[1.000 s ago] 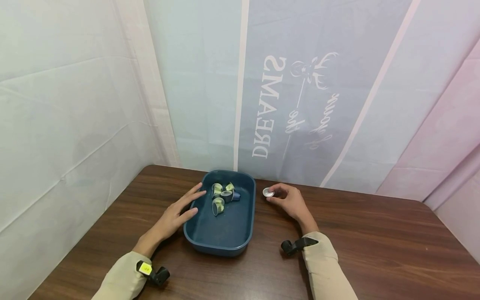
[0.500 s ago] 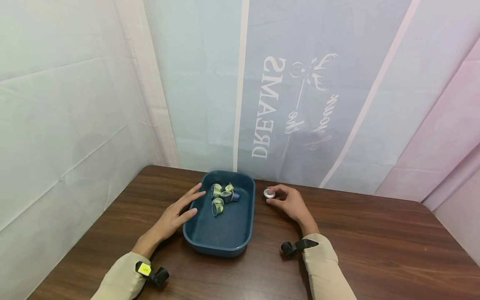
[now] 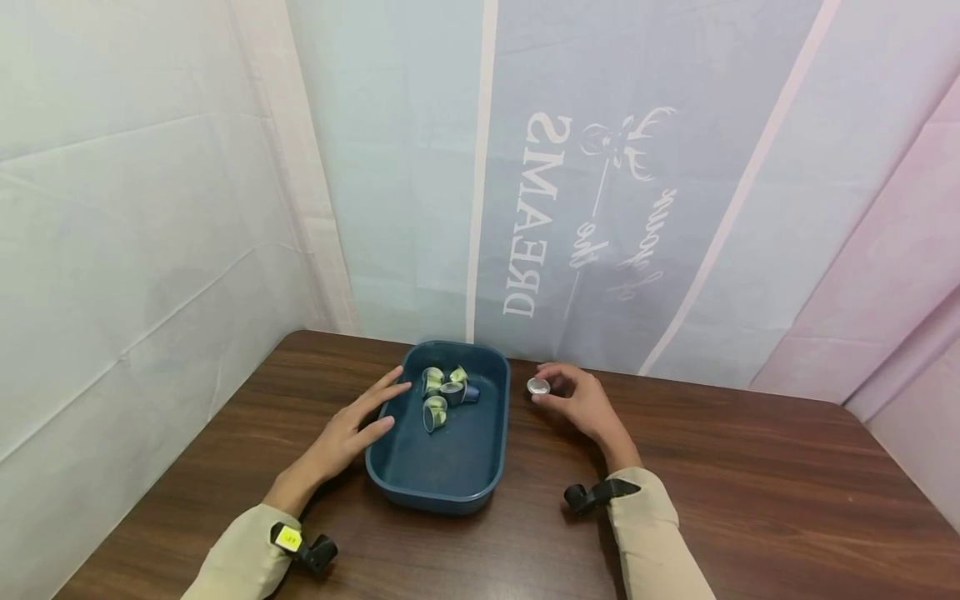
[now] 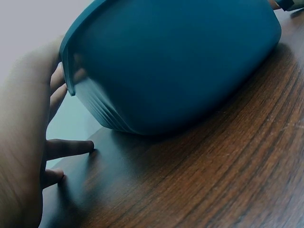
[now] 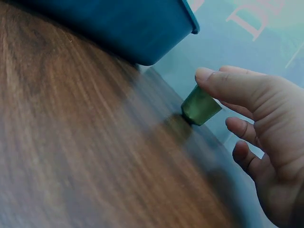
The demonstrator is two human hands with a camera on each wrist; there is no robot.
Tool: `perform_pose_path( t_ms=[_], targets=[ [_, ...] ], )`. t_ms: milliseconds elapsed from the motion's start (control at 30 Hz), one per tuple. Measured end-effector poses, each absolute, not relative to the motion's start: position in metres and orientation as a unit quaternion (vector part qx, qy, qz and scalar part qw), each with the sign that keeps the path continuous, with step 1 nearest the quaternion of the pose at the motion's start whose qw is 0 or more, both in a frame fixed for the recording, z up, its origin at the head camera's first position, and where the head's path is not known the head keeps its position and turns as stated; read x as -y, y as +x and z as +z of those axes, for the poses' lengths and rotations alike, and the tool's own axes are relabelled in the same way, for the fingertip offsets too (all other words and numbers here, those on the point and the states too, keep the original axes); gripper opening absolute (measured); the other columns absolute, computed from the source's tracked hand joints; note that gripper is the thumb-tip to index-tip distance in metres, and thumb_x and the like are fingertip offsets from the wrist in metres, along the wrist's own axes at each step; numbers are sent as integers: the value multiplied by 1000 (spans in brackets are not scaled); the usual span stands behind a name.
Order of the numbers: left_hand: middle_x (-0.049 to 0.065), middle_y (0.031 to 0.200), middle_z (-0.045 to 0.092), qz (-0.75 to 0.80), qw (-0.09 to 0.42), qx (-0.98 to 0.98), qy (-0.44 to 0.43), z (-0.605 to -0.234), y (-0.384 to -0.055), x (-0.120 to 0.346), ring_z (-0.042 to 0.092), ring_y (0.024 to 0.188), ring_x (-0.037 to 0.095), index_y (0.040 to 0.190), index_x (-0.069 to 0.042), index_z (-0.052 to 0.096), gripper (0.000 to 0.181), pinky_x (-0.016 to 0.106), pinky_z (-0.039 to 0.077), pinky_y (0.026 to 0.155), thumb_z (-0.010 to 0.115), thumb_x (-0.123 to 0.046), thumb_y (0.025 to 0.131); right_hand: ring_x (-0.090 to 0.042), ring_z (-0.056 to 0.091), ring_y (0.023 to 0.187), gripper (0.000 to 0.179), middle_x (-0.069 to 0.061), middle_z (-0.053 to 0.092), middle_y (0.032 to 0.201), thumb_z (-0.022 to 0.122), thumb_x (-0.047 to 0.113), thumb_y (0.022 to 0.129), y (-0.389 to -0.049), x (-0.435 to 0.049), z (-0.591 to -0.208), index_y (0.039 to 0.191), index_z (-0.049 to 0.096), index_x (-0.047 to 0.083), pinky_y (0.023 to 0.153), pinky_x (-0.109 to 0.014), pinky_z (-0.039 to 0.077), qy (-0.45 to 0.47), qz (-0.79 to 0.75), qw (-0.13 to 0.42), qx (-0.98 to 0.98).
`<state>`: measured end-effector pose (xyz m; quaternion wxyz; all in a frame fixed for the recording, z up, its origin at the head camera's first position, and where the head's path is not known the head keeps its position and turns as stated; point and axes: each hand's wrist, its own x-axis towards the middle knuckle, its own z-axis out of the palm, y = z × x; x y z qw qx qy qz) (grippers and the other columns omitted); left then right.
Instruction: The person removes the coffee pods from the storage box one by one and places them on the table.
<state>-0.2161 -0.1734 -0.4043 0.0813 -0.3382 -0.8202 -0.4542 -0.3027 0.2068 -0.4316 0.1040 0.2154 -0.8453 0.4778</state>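
Observation:
A green coffee capsule (image 5: 202, 105) with a silver foil lid stands upright on the table, right of a blue plastic bin (image 3: 438, 483). Around it, thumb in front and index finger behind and lifted, is my right hand (image 3: 581, 404). In the right wrist view the thumb tip is at the capsule's rim; whether it touches cannot be told. My left hand (image 3: 341, 437) lies along the bin's left side, fingers extended over its rim. Inside the bin are several capsules, among them a green one (image 3: 435, 414) and a dark blue one (image 3: 468, 392).
The brown wooden table (image 3: 750, 492) carries the bin near its back edge. Behind it hangs a printed cloth (image 3: 420, 167), and a white cloth (image 3: 150, 208) hangs at the left. Black camera mounts sit on both wrists.
My right index finger has lifted away from the capsule's foil lid, while the thumb stays near it. The left hand, bin and capsules inside look the same.

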Motion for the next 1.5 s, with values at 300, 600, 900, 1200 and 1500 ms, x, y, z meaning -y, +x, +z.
perform_pose_path(
  t_ms=[300,600,900,1200,1500],
  targets=[
    [21,154,22,-455,83,819,-338,-405,-216,174,21,139,42,143,0,42,47,66,22,102,49,-2,96,-30,55,92,28,-16,63,113,77,9,82,-285,-199,-387,108,67,6,78,-39,47,212,491,106,839],
    [21,154,22,-453,84,821,-337,-405,-217,173,21,139,42,142,0,42,47,66,23,102,50,-2,96,-35,56,99,39,-12,60,111,74,7,84,-273,-188,-358,120,60,6,84,-49,47,231,507,87,826],
    [22,153,22,-452,81,822,-338,-405,-217,173,22,139,42,142,0,43,47,66,23,102,50,-3,96,-25,60,85,37,-14,61,95,77,11,81,-284,-176,-364,115,62,9,75,-31,52,270,528,78,801],
    [23,153,22,-452,82,821,-339,-404,-217,174,22,139,43,142,1,42,47,66,23,102,50,-2,96,-32,62,86,33,-16,63,95,71,5,86,-272,-148,-350,117,61,4,70,-31,51,312,539,18,782],
    [24,153,23,-449,85,821,-343,-403,-217,173,22,138,43,142,1,43,47,66,24,101,51,-1,96,-32,60,89,33,-21,62,99,72,2,85,-258,-125,-336,115,61,-2,71,-37,51,343,520,-5,782]
  ],
)
